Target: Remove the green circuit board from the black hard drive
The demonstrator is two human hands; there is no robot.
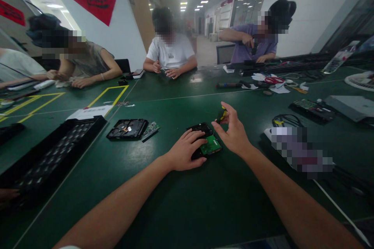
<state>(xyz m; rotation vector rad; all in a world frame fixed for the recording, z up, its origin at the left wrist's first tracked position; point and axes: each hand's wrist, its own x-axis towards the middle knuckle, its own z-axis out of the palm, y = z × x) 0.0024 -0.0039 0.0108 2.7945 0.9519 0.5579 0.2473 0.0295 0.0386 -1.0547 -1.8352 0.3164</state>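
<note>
Covering hard drive (203,127) with spread left fingers (196,136); pinching yellow-black tool (222,114) between right fingers (231,111); possibly risking scratching green circuit board (212,146) beside left fingers through slipping.

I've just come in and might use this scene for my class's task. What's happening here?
At a green table, a person has their left hand spread over a hard drive with a green circuit board facing up. Their right hand, just beside it, holds up a small yellow-and-black tool, perhaps a screwdriver. Another hard drive lies off to the left, next to a loose circuit board.
</note>
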